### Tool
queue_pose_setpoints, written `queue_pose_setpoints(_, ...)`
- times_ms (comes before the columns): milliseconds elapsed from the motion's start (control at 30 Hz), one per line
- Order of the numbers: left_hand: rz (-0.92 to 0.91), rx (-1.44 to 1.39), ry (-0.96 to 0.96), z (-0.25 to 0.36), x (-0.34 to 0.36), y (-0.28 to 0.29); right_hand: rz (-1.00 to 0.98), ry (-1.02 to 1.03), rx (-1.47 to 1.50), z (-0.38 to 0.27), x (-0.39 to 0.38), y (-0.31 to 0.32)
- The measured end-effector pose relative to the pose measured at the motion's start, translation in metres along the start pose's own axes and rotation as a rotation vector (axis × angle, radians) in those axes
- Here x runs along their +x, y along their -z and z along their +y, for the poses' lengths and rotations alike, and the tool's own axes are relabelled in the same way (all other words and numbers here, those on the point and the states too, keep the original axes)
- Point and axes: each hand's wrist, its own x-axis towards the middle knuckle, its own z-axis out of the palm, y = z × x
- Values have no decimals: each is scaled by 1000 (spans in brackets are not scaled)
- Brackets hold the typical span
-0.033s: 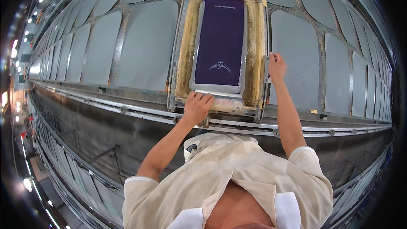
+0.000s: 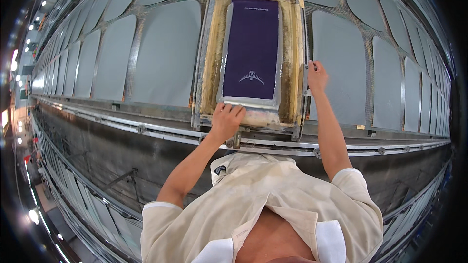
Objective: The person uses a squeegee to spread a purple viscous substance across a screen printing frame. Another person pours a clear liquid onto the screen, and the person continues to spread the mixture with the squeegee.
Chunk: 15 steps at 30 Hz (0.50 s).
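A screen-printing frame (image 2: 211, 44) with a yellowish, stained border lies in front of me. Its dark purple screen (image 2: 251, 44) carries a small pale arched design near the close end and small pale lettering at the far end. Along the screen's near edge runs a squeegee-like pale bar (image 2: 261, 115) with a shiny strip. My left hand (image 2: 227, 121) is closed over the left end of that bar, fingertips hidden from view. At the frame's right side, my right hand (image 2: 317, 75) pinches the metal side rail (image 2: 306, 87), its fingers curled in.
Grey flat panels (image 2: 168, 53) lie in rows on a long table to both sides and beyond the frame. A metal rail (image 2: 351, 151) with bolts runs along the table's near edge. Another panel-covered table (image 2: 92, 185) stands behind me at lower left.
The view has shifted very slightly. Both hands keep their places on the bar and the side rail.
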Motion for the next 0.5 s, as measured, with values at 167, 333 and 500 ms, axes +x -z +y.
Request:
queue_pose_setpoints(167,16,54,-12,-81,103,-27,-65,108,-350,34,17,-8)
queue_pose_setpoints(333,70,77,-61,-188,248,-72,-174,326,-264,-46,78,0)
queue_pose_setpoints(500,-72,-46,-11,-230,350,-59,-283,820,-336,-177,172,-48)
